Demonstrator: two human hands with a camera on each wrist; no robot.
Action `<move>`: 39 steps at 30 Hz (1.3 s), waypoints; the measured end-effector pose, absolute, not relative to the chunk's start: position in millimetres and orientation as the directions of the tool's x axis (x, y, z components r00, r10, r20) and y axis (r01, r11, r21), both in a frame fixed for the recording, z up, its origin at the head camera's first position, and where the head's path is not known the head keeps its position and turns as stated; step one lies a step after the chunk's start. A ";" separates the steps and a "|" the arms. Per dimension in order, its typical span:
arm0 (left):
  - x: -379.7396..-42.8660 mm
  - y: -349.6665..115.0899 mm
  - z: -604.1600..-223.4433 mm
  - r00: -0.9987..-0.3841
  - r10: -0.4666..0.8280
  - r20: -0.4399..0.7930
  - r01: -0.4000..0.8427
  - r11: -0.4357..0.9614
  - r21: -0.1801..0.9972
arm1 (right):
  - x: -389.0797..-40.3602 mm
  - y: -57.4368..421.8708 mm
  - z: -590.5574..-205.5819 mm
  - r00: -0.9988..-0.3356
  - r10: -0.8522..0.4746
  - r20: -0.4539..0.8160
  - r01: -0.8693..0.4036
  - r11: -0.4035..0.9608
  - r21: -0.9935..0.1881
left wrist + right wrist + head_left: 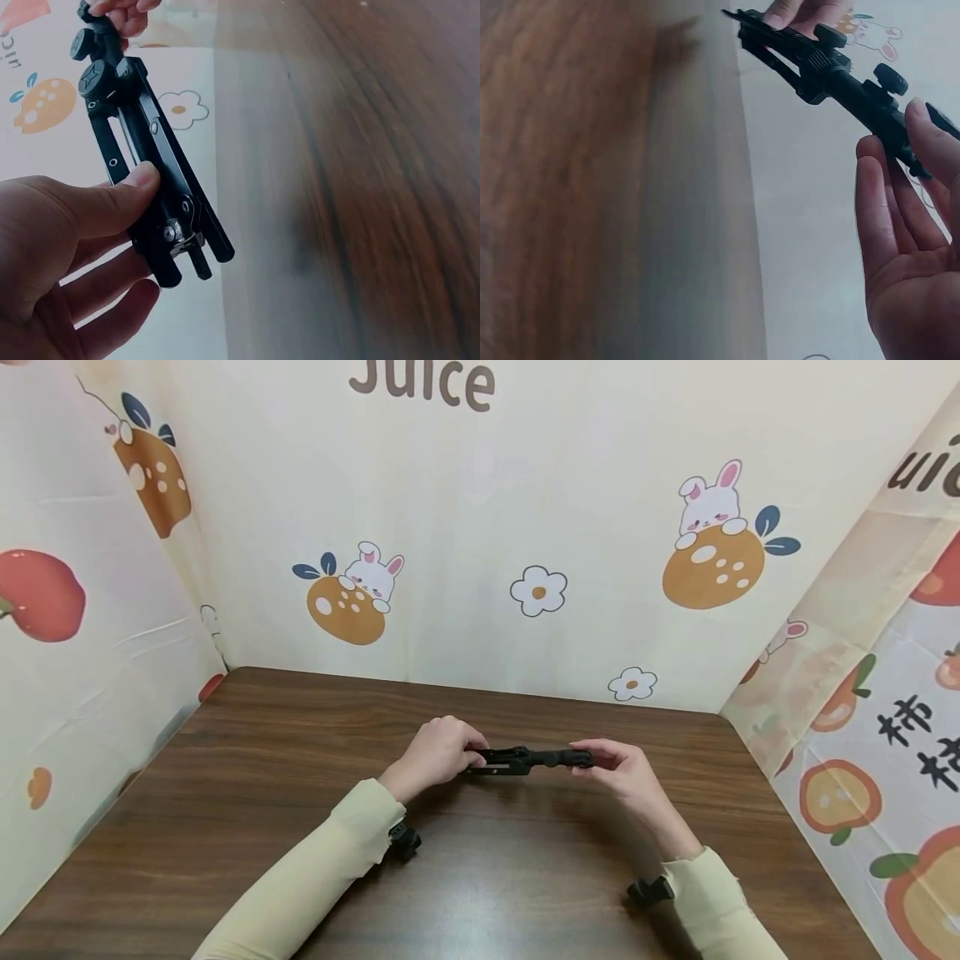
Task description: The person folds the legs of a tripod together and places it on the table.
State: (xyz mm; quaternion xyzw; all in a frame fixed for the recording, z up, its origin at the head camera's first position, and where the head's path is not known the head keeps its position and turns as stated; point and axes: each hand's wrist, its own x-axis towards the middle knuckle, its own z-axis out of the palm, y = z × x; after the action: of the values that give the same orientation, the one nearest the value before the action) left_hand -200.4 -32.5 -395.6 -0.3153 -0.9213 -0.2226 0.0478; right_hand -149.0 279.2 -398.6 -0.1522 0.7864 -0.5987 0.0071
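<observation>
A small black folded tripod (551, 758) is held level just above the table, between both hands. My left hand (437, 752) grips its leg end; in the left wrist view the thumb lies across the folded legs (174, 166), the fingers behind them. My right hand (621, 767) pinches the head end between thumb and fingers. Two round knobs show along the tripod, one knob (96, 79) by the leg joint and another knob (891, 78) closer to the right hand. Part of the head end is hidden by the right thumb.
Beneath the hands is a dark brown wood-grain table (480, 877). A pale printed curtain (465, 510) with rabbits and fruit stands behind it, with similar sheets at both sides. A small black device (405, 841) is strapped at each wrist.
</observation>
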 end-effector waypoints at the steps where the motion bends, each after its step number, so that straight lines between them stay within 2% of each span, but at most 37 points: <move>1: -199.8 -34.4 -395.7 -0.794 0.560 0.238 0.607 0.700 0.377 | -148.8 277.8 -399.6 -0.955 -0.247 0.163 -0.225 0.248 -0.942; 7: -198.0 -45.5 -400.2 -0.807 0.523 0.276 0.591 0.703 0.396 | -150.1 268.7 -405.1 -0.958 -0.260 0.118 -0.203 0.328 -0.923; 17: -201.8 -68.6 -405.5 -0.838 0.464 0.288 0.546 0.687 0.479 | -160.2 258.7 -418.5 -0.923 -0.385 0.011 -0.161 0.358 -0.920; 27: -212.2 -88.7 -412.4 -0.830 0.495 0.256 0.543 0.615 0.572 | -169.9 244.1 -422.6 -0.953 -0.302 -0.016 -0.141 0.492 -0.859; 39: -216.3 -100.0 -420.6 -0.866 0.484 0.125 0.413 0.551 0.725 | -175.0 237.2 -429.3 -0.969 -0.245 -0.026 -0.133 0.608 -0.783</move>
State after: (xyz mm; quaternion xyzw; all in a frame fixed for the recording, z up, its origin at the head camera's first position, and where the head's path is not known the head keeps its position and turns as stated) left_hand -216.3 -100.0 -420.6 -0.2551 -0.8796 -0.3991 -0.0445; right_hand -175.0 237.2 -429.3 -0.1057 0.8942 -0.4300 0.0655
